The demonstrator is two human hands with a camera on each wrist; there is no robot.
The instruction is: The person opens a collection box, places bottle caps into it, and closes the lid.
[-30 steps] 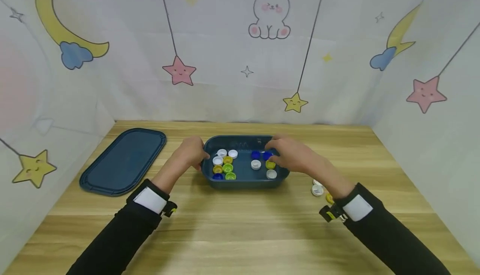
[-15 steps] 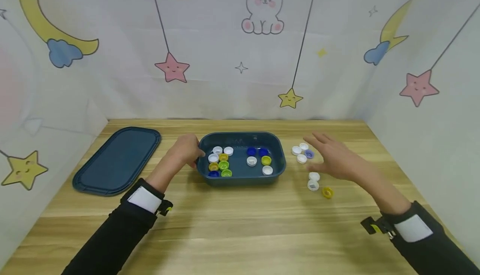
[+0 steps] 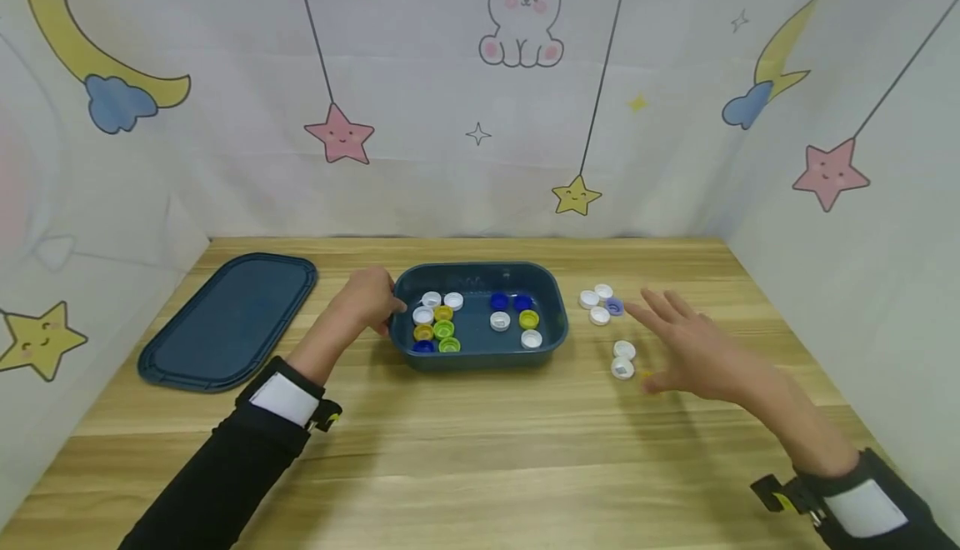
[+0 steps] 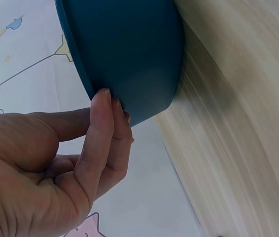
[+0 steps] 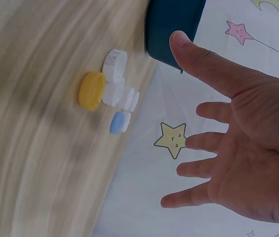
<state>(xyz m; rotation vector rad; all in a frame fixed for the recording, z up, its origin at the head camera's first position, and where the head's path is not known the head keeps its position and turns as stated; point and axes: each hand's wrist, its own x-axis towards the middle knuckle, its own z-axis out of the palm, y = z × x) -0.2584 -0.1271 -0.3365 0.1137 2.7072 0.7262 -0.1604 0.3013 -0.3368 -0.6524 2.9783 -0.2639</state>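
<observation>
One hand, the left [image 3: 367,298], pinches the left end of a dark blue bin [image 3: 480,362], thumb behind the rim and fingers bent against the outer wall. The right hand [image 3: 697,350], fingers spread wide and holding nothing, is over the table [image 3: 480,467] toward its right edge. By its thumb, mostly hidden in the head view, lies a yellow cap [image 5: 91,91]; two white caps [image 3: 622,368] sit near it. Closer to the table's far edge, a pale blue cap [image 3: 614,307] and three white caps [image 3: 588,299] cluster right of the bin. The bin stands in the table's far half, with eight mixed caps [image 3: 444,329] at its left end and five more caps [image 3: 499,321] toward its right. Near the table's far left corner lies a dark blue tray [image 3: 228,322]. Beyond the far edge hangs a printed cloth [image 3: 420,192].
</observation>
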